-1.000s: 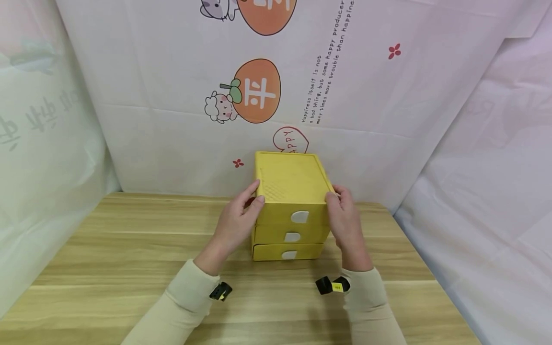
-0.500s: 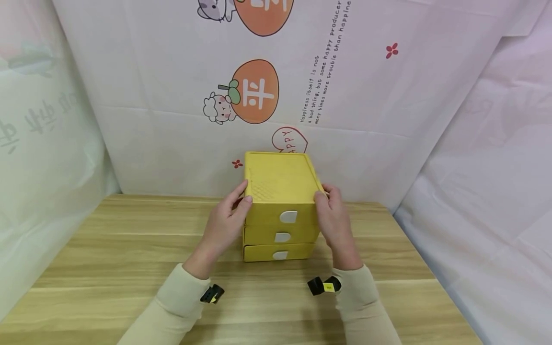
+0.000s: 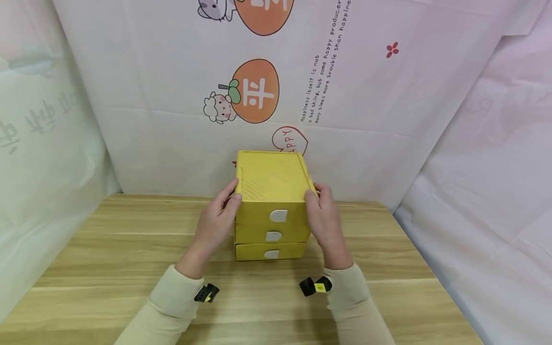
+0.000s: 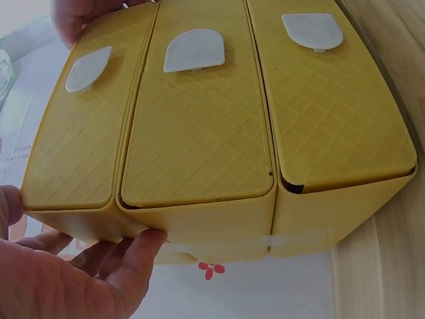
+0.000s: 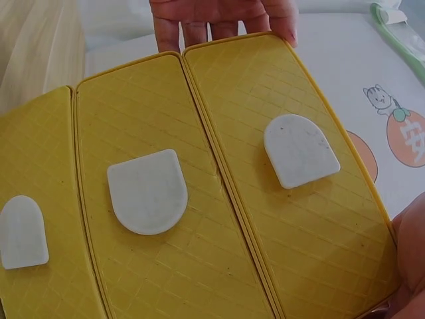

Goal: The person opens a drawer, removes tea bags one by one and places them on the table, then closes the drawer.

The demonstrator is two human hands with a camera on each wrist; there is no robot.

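A yellow drawer box with three stacked drawers stands on the wooden table, its front facing me. Each drawer front bears a white rounded tab. All the drawers are pushed in, though the left wrist view shows a small dark gap at a corner of the bottom drawer. My left hand grips the upper left side, thumb at the top front corner and fingers along the side wall. On the opposite side my right hand holds the upper right edge, thumb on the front corner; its other fingers are partly hidden.
The wooden table extends to both sides and in front of the box. A white printed cloth hangs close behind it. More white cloth hangs at the right and left. Each wrist carries a black strap.
The drawer box has shifted left along the table, with both hands moving along on its sides. The grip looks the same throughout.
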